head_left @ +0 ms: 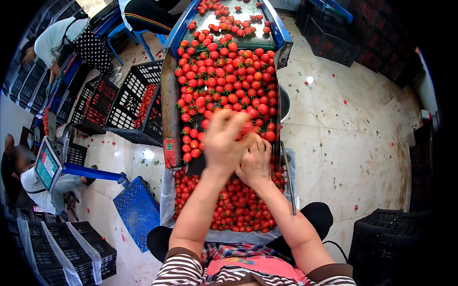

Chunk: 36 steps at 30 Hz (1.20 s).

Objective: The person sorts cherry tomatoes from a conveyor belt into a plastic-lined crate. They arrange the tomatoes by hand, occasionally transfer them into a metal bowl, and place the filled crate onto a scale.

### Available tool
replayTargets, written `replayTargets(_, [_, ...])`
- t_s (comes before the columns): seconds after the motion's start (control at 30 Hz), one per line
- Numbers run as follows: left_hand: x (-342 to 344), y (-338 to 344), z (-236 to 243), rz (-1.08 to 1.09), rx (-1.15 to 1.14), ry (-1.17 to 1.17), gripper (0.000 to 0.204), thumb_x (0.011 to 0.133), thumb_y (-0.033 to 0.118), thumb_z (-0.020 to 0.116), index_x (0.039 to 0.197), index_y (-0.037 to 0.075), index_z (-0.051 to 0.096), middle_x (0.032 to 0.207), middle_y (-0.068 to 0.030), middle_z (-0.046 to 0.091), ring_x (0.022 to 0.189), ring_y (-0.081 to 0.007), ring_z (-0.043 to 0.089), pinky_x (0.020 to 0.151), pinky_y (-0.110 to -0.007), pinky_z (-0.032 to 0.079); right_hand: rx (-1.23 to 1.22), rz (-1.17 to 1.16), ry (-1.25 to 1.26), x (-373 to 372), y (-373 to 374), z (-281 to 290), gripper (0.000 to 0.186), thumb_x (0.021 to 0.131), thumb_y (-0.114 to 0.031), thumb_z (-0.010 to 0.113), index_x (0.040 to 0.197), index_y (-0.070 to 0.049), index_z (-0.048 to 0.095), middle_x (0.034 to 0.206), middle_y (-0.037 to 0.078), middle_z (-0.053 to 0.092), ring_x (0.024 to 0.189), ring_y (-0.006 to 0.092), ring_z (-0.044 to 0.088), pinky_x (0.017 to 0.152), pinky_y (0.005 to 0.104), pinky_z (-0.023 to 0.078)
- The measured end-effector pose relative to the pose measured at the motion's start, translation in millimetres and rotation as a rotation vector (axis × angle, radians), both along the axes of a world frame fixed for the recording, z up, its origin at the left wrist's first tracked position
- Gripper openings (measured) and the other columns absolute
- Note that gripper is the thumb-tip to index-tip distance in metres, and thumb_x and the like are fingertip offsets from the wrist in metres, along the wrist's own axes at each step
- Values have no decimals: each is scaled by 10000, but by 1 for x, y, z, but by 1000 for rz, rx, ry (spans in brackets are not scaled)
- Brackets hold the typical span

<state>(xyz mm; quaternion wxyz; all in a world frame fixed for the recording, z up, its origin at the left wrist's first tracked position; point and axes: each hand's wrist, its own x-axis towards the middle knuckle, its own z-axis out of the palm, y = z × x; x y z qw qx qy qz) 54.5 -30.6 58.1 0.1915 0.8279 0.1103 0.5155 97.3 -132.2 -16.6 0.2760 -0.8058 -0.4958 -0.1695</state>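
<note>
Many red cherry tomatoes [238, 76], several with green calyxes, lie on a sloping chute [171, 105] with metal side walls in front of me. My left hand [223, 140] hovers over its lower end, smeared by motion, with a blurred cherry tomato [245, 128] at its fingers. I cannot tell whether that hand grips it. Close against it on the right is my right hand [255, 159], its fingers curled in; what they hold, if anything, is hidden. Below both hands, more cherry tomatoes [238, 209] fill a container lined with translucent plastic [167, 200].
A black crate [136, 100] with tomatoes stands left of the chute. Nearer are a blue platform scale [137, 209] and its display [47, 164]. Stacked black crates [381, 238] stand at right. A metal rod [288, 181] runs along the chute's right. Two people work at left; another is partly visible at top.
</note>
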Motion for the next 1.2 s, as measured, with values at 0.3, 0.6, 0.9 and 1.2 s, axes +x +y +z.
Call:
replayTargets(0.3, [-68,131,37,428,-350,272,458,851,147,691,1246,-29,540,1075,-173,602,931,-237,607,796,-330,504,52,14,49,0,1,3,266,799,-220,664,1001,-57,606,1139,137,537,1194,299,457,1001,468,329])
replayTargets(0.6, [-53,47,-69,315,-225,587,669,906,347,631,1428,44,344,1492,-273,206,1327,-451,300,1078,-528,290,111,-113,39,-2,3,3,470,804,-256,665,1194,-24,543,1331,210,419,1268,412,372,1095,554,262])
replayTargets(0.9, [-96,39,-72,257,-403,346,514,865,-113,459,1369,-47,383,1342,-240,465,1268,-381,454,1065,-428,382,16,-83,1,0,4,2,450,812,-269,646,1195,-45,571,1302,149,473,1273,321,390,1108,586,226])
replayTargets(1.2, [-102,28,-79,273,-153,483,367,859,-85,509,1207,19,563,1087,-167,613,1064,-354,568,926,-424,471,287,-81,127,2,6,6,377,874,-195,612,1207,-45,520,1214,192,477,1174,363,432,1055,493,320])
